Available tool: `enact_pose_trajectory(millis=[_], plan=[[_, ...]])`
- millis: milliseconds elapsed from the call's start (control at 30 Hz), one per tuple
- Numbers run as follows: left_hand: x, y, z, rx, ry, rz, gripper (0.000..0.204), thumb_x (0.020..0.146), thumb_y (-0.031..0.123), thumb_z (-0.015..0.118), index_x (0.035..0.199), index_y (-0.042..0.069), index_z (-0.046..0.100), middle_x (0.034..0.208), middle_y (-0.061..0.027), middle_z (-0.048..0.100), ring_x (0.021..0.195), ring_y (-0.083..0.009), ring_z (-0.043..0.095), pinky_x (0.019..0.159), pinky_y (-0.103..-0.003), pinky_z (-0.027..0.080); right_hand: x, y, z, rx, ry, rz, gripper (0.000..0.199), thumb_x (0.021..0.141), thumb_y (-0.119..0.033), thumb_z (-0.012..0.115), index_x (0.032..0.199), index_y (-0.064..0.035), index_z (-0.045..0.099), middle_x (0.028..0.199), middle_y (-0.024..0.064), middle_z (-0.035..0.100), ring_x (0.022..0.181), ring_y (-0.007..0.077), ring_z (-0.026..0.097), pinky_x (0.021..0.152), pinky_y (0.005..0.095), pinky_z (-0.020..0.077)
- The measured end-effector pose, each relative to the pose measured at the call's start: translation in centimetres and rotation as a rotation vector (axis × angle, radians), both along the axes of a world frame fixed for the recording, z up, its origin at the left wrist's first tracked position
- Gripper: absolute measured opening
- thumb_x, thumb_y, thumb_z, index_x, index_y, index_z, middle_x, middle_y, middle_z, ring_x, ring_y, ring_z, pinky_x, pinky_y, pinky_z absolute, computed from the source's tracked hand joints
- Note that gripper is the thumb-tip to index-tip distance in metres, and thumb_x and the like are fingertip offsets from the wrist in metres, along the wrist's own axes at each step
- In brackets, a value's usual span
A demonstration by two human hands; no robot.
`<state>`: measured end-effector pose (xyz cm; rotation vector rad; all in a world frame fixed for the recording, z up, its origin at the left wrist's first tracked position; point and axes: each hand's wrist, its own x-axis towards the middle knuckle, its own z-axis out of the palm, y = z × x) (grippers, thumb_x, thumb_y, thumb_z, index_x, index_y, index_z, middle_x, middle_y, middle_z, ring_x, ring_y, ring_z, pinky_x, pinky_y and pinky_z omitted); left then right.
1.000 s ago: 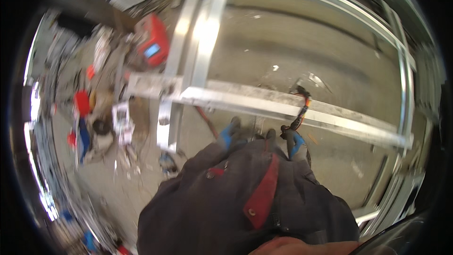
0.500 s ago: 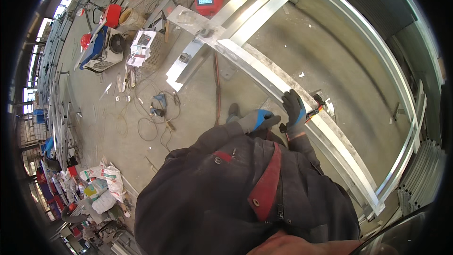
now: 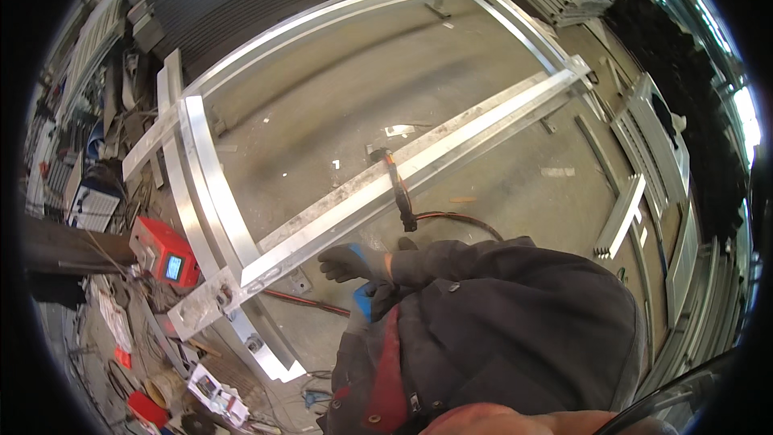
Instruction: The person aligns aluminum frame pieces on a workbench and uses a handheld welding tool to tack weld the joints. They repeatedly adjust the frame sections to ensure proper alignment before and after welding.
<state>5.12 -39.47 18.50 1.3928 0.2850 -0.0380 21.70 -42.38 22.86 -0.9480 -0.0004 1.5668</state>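
My right hand, in a grey and blue glove, reaches left with fingers stretched out and apart, holding nothing. Just below it is my left hand, gloved alike, close to the right wrist; its fingers are mostly hidden. Beyond both hands a long silvery metal beam runs from lower left to upper right, and my right fingertips are near its close edge. Across the beam leans a tool with a dark head and a black-and-orange handle. Neither hand touches it.
The beam belongs to a large metal frame whose curved bar stands at the left. A red machine with a lit screen sits beyond that. A red-and-black cable crosses the floor. Metal panels and lengths lie at the right.
My view has swung round to the left, so the frame and red machine appear turned. My right hand has left its place beside the tool and now points left, with my left hand below it.
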Motion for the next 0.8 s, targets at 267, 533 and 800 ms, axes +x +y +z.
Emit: enact_pose_trajectory(millis=[267,533,800], plan=[[4.9,-1.3,2.9,0.305,0.226,-0.53,0.041,0.098,0.041,0.074,0.106,0.001,0.078,0.092,-0.0146,0.075,0.086,-0.0187,0.069,0.079,-0.036,0.055,0.9,-8.8,0.1,-0.028,0.032,-0.295,0.038,0.11,-0.029,0.054,0.142,-0.0084,0.056,0.097,0.0006,0.057,0.085,0.0133,0.056,0.081,0.0277,0.0493],[11.0,-7.6,3.1,0.101,0.208,-0.539,0.034,0.101,0.034,0.071,0.11,0.002,0.078,0.091,-0.0065,0.074,0.084,-0.0158,0.065,0.077,-0.037,0.054,7.3,-17.4,-0.4,0.017,-0.007,-0.409,0.032,0.107,-0.02,0.057,0.135,-0.0058,0.06,0.115,0.0054,0.068,0.078,0.0118,0.058,0.064,0.0245,0.0466],[18.2,-13.2,-2.6,0.062,0.368,-0.253,0.036,0.105,0.029,0.07,0.128,0.003,0.072,0.11,-0.0044,0.074,0.094,-0.0122,0.066,0.081,-0.029,0.054,16.9,-32.6,-4.1,0.055,0.196,-0.454,0.029,0.105,-0.033,0.061,0.122,-0.0106,0.067,0.087,-0.0031,0.061,0.066,0.008,0.055,0.054,0.0244,0.0416]])
